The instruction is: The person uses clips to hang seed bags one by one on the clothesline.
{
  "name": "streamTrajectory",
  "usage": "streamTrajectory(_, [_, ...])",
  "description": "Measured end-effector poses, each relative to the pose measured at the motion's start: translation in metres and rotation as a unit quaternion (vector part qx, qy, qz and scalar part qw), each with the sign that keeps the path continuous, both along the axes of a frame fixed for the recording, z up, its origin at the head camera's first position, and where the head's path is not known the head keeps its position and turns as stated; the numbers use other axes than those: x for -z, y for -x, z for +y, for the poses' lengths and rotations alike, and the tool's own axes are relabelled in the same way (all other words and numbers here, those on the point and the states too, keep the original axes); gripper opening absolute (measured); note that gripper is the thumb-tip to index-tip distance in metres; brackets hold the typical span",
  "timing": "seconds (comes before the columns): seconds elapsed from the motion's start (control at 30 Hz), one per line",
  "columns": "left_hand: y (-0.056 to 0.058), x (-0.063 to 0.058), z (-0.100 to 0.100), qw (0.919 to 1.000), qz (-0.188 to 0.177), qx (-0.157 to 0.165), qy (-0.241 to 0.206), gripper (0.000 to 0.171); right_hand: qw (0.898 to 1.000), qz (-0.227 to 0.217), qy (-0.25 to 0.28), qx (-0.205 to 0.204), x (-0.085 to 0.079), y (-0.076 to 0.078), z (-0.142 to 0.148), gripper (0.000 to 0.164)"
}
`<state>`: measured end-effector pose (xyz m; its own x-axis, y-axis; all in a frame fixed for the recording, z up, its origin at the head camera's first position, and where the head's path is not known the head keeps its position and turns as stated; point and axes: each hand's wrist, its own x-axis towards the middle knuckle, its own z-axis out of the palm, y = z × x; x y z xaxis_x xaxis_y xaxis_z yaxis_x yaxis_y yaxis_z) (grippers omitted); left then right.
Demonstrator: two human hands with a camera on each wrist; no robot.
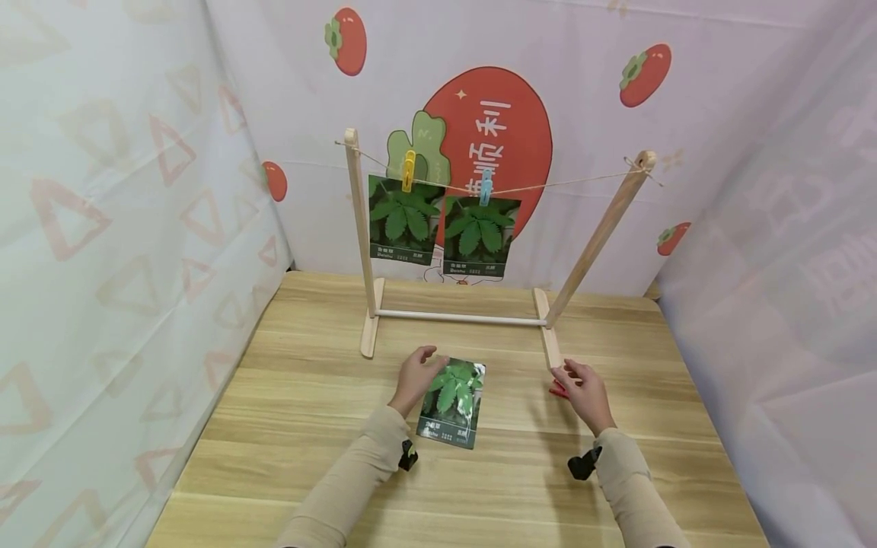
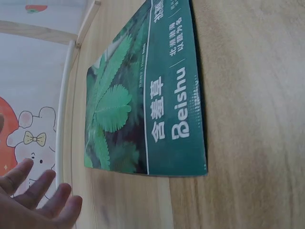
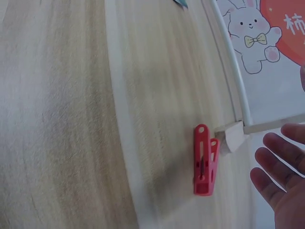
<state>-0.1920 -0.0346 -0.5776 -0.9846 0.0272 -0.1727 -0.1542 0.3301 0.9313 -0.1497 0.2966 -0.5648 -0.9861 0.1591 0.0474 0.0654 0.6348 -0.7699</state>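
On the table lies a green seed packet (image 1: 451,403) with a leaf picture; its front is large in the left wrist view (image 2: 143,95). My left hand (image 1: 416,378) is at the packet's upper left, fingers loosely bent and apart, holding nothing. In the head view its thumb overlaps the packet's corner; I cannot tell whether it touches. A red clothespin (image 3: 205,162) lies on the table by the stand's right foot. Over it hovers my right hand (image 1: 585,392), fingers relaxed and spread. The right wrist view shows a gap between those fingers and the clothespin.
A wooden stand (image 1: 599,236) carries a string (image 1: 575,181) between two posts. Two similar packets (image 1: 406,221) hang there, one by a yellow clothespin (image 1: 409,171), one by a blue clothespin (image 1: 486,188). A white rod (image 1: 459,317) joins the feet. Printed cloth surrounds the table.
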Motion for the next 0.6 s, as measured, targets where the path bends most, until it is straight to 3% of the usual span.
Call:
streamTrajectory(0.17, [-0.005,0.0,0.005,0.9962,0.002,-0.001,0.087,0.052,0.999,-0.029,-0.016,-0.007,0.007,-0.004,0.004,0.056])
streamTrajectory(0.4, [-0.01,-0.002,0.012,0.9851,0.031,0.009,0.169,0.051,0.997,-0.063,-0.034,-0.018,0.015,-0.007,0.009,0.065])
streamTrajectory(0.47, [-0.01,0.006,0.013,0.9762,0.054,0.02,0.209,0.054,0.996,-0.067,-0.047,-0.019,0.019,-0.008,0.011,0.065])
streamTrajectory(0.6, [-0.011,0.015,0.019,0.9588,0.052,0.051,0.274,0.059,0.993,-0.078,-0.084,-0.023,0.028,-0.008,0.014,0.066])
